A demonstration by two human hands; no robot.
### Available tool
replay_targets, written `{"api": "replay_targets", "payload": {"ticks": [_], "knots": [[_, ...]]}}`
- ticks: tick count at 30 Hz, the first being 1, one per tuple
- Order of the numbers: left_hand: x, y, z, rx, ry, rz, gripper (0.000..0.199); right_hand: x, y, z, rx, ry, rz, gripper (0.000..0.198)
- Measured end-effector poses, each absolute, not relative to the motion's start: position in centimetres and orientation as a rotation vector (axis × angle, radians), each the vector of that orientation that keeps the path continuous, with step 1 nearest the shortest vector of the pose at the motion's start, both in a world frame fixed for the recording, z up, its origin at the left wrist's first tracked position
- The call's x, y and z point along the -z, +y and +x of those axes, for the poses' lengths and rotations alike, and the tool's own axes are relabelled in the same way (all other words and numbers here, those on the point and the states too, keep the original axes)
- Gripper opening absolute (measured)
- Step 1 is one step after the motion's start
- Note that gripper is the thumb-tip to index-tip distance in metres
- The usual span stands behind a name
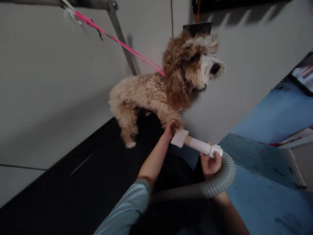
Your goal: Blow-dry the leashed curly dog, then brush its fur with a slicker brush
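A curly tan and white dog (141,93) stands on a black tabletop (80,182), its head turned to the right. My left hand (169,129) is closed around one of its front legs, near the paw; the fingers are partly hidden by fur. In my right hand (210,164) is the white handle of a hose nozzle (199,145), gripped near the hose end. The nozzle's flat, wide head (180,138) sits right beside the held leg; I cannot tell if it touches. A grey ribbed hose (226,173) curves from the handle down and back to the left.
A pink leash (127,48) runs from the dog's neck to a metal grooming arm (119,32) at upper left. A pale wall (49,71) stands behind the table. Blue floor (259,202) and a tablet-like screen (304,76) show at the right.
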State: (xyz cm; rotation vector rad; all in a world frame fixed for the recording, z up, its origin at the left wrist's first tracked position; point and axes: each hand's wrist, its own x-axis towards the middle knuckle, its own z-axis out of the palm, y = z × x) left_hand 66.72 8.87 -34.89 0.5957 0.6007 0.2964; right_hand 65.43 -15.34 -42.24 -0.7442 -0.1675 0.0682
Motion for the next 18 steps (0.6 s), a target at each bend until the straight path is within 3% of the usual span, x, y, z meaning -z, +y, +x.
{"api": "replay_targets", "payload": {"ticks": [9, 15, 18], "knots": [[34.3, 8.2, 66.3, -0.331, 0.510, 0.497, 0.015, 41.3, -16.5, 65.6, -0.111, -0.086, -0.548, 0.022], [35.9, 8.9, 65.0, -0.468, 0.567, 0.364, 0.049, 39.7, -15.4, 64.7, -0.056, -0.144, -0.672, 0.028], [36.7, 9.2, 64.3, -0.432, 0.566, 0.425, 0.053, 38.7, -14.8, 64.4, 0.015, -0.289, -0.848, 0.035]]}}
